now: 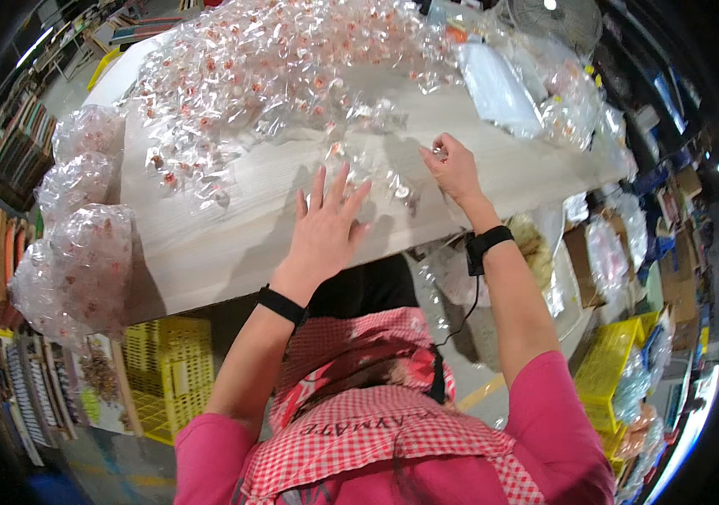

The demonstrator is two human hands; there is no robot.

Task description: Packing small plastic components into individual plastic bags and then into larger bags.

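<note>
Pink slvs (pixel 557 421), chk'd apron (pixel 376 412) (red/wht).

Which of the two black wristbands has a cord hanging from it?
The right wristband: a thin black cord trails down from it, while none shows at the left wristband.

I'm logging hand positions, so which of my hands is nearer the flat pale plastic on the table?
Right. Your right hand is just this side of the flat pale plastic, slightly left of it; your left hand is well farther left and lower in the picture.
</note>
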